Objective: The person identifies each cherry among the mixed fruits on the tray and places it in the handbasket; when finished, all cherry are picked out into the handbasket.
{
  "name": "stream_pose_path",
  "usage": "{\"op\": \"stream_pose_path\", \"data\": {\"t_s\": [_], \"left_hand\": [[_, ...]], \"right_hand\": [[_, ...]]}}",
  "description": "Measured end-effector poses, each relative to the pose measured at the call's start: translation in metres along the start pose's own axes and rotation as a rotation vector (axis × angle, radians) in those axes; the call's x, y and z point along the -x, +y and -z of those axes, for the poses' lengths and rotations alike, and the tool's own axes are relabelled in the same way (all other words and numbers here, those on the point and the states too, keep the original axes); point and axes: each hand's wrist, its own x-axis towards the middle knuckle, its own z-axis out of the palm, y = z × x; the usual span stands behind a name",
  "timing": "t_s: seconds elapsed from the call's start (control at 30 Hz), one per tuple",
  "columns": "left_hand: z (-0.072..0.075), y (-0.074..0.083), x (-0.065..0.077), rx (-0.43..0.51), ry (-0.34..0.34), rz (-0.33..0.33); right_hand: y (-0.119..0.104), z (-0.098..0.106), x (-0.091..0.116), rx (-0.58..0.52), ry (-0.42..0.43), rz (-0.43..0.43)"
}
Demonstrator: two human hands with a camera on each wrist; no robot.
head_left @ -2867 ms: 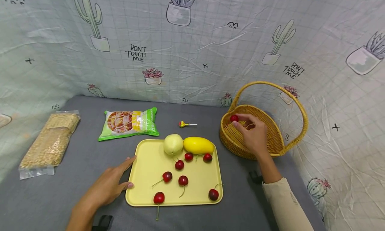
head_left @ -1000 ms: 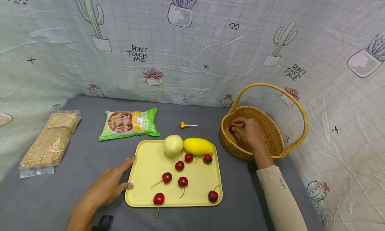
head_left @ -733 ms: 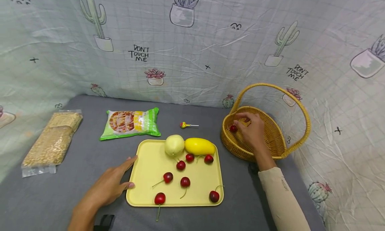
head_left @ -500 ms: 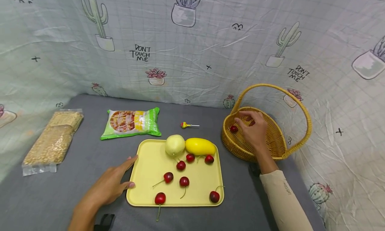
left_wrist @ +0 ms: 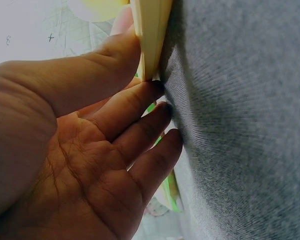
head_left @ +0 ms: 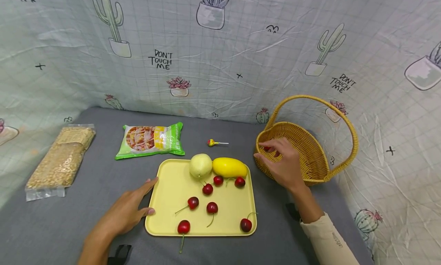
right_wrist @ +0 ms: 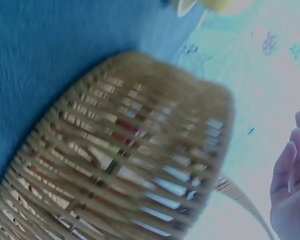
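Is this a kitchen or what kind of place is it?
Probably not a kitchen. It looks like a little set made for filming: a cactus-print cloth hangs as the walls around a grey table with a tray of fruit.

Our left hand [head_left: 125,215] lies flat against the tray [head_left: 165,203] edge, fingers relaxed; our right hand [head_left: 282,165] hovers right of it, empty, no grip.

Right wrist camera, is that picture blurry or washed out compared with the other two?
Right wrist view: the basket is smeared by motion blur, the backdrop washed out. Left wrist view: the left hand is sharp but dim. Head view: evenly lit, edges bowed by the wide lens.
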Motion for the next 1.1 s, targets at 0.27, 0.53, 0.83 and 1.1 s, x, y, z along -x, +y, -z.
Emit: {"op": "stream_pose_path", "data": {"t_s": [0.27, 0.53, 0.83, 1.1], "left_hand": [[0.001, 0.001, 0.0, -0.004, 0.006, -0.007], [0.001, 0.001, 0.001, -0.003, 0.0, -0.001], [0.001, 0.002, 0.0, 0.004, -0.007, 0.007], [0.001, 0.003, 0.001, 0.001, -0.003, 0.002]], "right_hand": [[-0.02, -0.004, 0.018, -0.028, -0.181, 0.075], [-0.03, -0.012, 0.035, 0.053, -0.372, 0.091], [-0.037, -0.019, 0.045, 0.18, -0.516, 0.026], [-0.041, -0.026, 0.048, 0.272, -0.602, 0.017]]}}
